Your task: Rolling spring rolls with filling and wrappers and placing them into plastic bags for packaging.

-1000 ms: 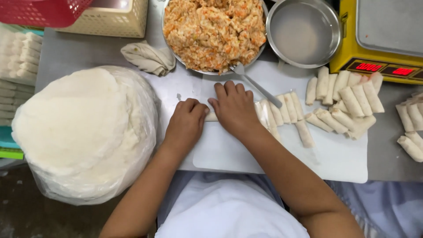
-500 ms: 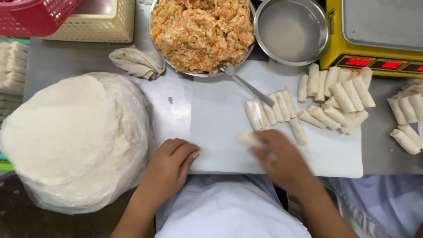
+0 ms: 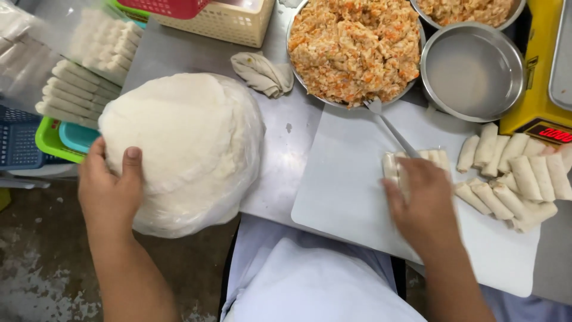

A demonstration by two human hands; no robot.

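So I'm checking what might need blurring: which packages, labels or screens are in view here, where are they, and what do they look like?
Scale display: far right edge, on the front of a yellow scale; small dark panel with glowing red digits.
Plastic bag: left of the white board, clear film around a round white wrapper stack; the left hand rests on it.
Clear bag: top left, transparent, holding rows of pale rolls.
No paper labels or signs can be made out.

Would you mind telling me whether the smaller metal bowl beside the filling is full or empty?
Nearly empty: the smaller metal bowl shows its bare bottom under a thin pale film, with no filling inside.
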